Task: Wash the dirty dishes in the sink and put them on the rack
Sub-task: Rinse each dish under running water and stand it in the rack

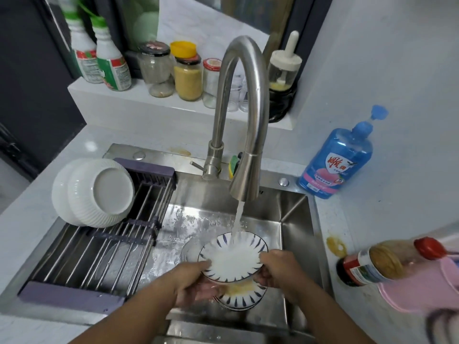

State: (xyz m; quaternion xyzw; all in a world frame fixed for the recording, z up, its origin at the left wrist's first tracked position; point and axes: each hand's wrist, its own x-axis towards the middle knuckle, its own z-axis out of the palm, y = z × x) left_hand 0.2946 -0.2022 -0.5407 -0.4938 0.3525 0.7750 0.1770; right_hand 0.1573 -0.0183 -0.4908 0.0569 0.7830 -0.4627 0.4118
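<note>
Two hands, lower centre of frame: left hand (196, 281) and right hand (275, 269) clasping opposite rims of a blue-striped plate (233, 256) under the faucet (248, 175) stream, over the sink (295, 219). Wet ceramic: rigid, fragile, likely slippery; rim grip safest.

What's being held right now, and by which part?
One blue-striped dish, held by its rim under the running faucet: left hand on the left edge, right hand on the right edge.
</note>
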